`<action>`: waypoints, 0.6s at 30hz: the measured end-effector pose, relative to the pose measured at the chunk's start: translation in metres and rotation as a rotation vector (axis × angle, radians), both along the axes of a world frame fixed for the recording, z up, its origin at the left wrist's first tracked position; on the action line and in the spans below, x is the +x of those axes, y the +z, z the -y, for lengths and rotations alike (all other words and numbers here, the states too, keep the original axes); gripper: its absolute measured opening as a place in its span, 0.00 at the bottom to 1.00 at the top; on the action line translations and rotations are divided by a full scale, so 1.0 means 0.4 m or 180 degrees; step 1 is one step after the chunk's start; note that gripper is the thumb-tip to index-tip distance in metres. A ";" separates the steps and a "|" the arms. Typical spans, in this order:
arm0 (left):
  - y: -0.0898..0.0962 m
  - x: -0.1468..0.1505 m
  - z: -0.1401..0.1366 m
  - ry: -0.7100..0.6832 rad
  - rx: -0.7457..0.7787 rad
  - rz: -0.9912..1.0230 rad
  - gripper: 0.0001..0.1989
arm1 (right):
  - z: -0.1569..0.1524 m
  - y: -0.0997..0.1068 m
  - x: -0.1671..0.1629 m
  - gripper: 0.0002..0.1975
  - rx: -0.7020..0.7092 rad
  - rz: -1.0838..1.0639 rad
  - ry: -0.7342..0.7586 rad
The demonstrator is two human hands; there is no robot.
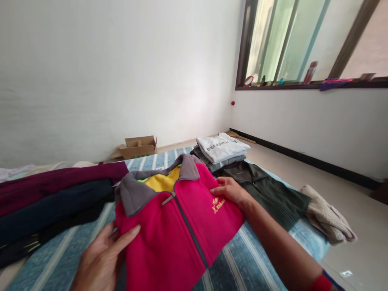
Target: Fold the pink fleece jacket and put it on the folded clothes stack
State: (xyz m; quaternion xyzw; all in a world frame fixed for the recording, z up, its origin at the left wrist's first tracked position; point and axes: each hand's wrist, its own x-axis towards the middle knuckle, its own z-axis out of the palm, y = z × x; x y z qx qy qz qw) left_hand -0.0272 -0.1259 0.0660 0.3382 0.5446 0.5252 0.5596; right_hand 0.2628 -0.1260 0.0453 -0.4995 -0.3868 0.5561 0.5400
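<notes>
A bright pink zip-up jacket (160, 238) with a grey collar and yellow lining is held over the bed. My left hand (104, 254) grips its left edge, thumb on top and fingers underneath. On the other side, my right hand (232, 192) pinches the jacket near the shoulder, just above the gold embroidery. The front zip is closed up to the collar, where its pull hangs. Part of the jacket's lower end runs out of view at the bottom.
The bed has a blue striped sheet (251, 258). Folded maroon (60, 182) and navy trousers (57, 206) lie left. Behind are a stack topped by a white shirt (222, 147) and a dark green jacket (266, 194). A beige garment (329, 214) lies at the right edge; a cardboard box (139, 147) stands behind.
</notes>
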 end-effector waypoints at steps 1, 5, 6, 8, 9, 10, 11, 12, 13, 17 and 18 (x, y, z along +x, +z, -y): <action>0.013 0.040 0.003 -0.0260 0.0158 0.0071 0.28 | 0.012 0.028 0.044 0.18 0.0103 0.0110 0.0026; 0.047 0.230 -0.004 -0.0628 0.0657 0.0494 0.26 | 0.061 0.127 0.245 0.18 0.0081 0.0452 0.0006; 0.050 0.281 -0.009 -0.0713 0.0732 0.0568 0.24 | 0.073 0.145 0.296 0.18 0.0081 0.0529 -0.0032; 0.049 0.382 -0.021 -0.0888 0.0831 0.0696 0.21 | 0.098 0.169 0.395 0.18 -0.0024 0.0701 -0.0151; 0.045 0.431 -0.025 -0.0958 0.0886 0.0764 0.21 | 0.109 0.175 0.442 0.18 -0.0084 0.0764 -0.0195; 0.040 0.479 -0.029 -0.1001 0.0937 0.0814 0.20 | 0.119 0.178 0.486 0.18 -0.0148 0.0819 -0.0239; 0.032 0.524 -0.031 -0.1012 0.0981 0.0840 0.19 | 0.129 0.175 0.527 0.18 -0.0196 0.0851 -0.0297; 0.021 0.566 -0.030 -0.0993 0.1000 0.0864 0.19 | 0.136 0.168 0.566 0.19 -0.0228 0.0873 -0.0353; 0.008 0.605 -0.028 -0.0981 0.1007 0.0869 0.18 | 0.143 0.155 0.600 0.19 -0.0281 0.0878 -0.0401; -0.087 0.711 -0.011 -0.0946 0.0810 0.0814 0.16 | 0.161 0.052 0.698 0.19 -0.0534 0.0815 -0.0498; -0.119 0.724 -0.007 -0.0931 0.0660 0.0704 0.16 | 0.165 0.018 0.712 0.20 -0.0739 0.0777 -0.0482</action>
